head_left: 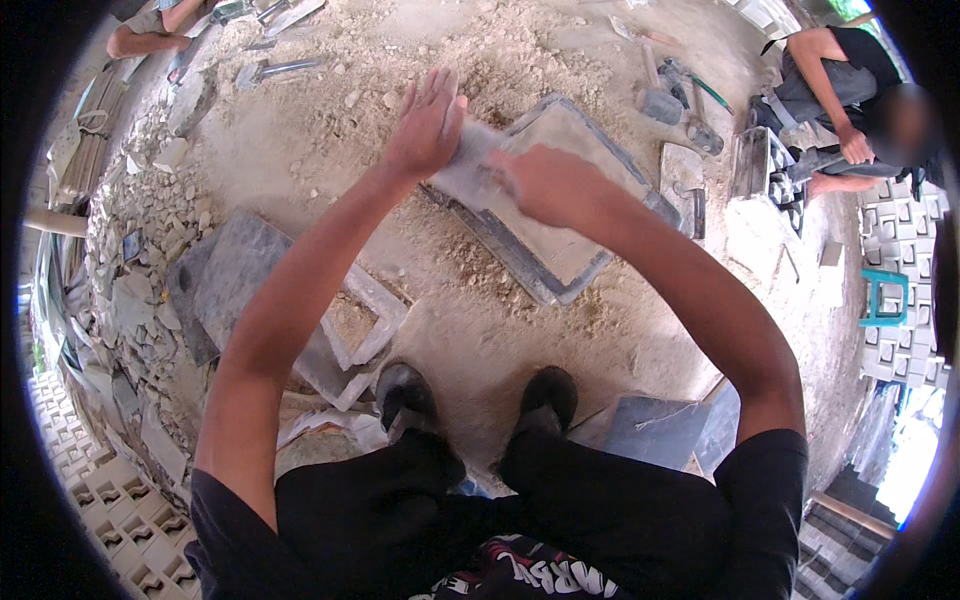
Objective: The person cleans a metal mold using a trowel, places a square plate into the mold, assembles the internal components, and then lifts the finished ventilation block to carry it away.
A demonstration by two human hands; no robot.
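Observation:
A flat grey piece, smeared by motion, stands between my hands over the far left corner of a rectangular frame. My left hand lies against its left end with the fingers stretched out. At the other end my right hand has its fingers closed on the piece; they are partly blurred. Below them the dark-edged frame lies tilted on the ground, filled with pale, levelled sandy material. Loose crumbs of the same colour lie around its sides.
Left of my boots are grey slabs and a pale small frame, with rubble beyond. Mallets, a trowel and a hammer lie farther off. A person sits at the right near a green stool.

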